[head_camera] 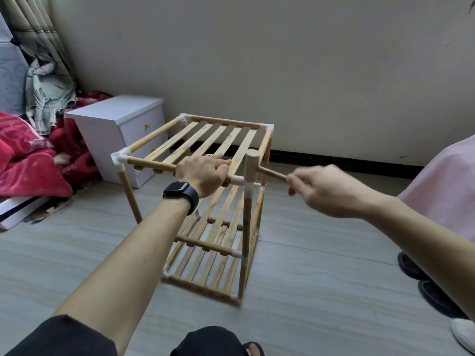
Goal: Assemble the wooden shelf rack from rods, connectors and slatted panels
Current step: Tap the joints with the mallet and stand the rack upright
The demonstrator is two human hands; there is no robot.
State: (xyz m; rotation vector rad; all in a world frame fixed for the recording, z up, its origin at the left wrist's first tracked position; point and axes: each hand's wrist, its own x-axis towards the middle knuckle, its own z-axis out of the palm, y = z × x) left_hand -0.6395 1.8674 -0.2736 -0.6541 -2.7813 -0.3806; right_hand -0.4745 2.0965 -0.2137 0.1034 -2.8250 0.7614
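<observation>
A wooden shelf rack (205,191) stands upright on the floor, with three slatted panels joined by rods and white connectors. My left hand (203,172) grips the top front rod near its right end, a dark watch on the wrist. My right hand (326,190) holds the handle of a small wooden mallet (251,167). The mallet's head stands on the white connector (244,182) at the top front right corner. The top slatted panel (213,142) lies level in its frame.
A white bedside cabinet (120,134) stands left of the rack, with red bedding (28,160) beyond it. A wall runs close behind. A person in pink (447,188) stands at the right, with shoes (421,278) on the grey floor.
</observation>
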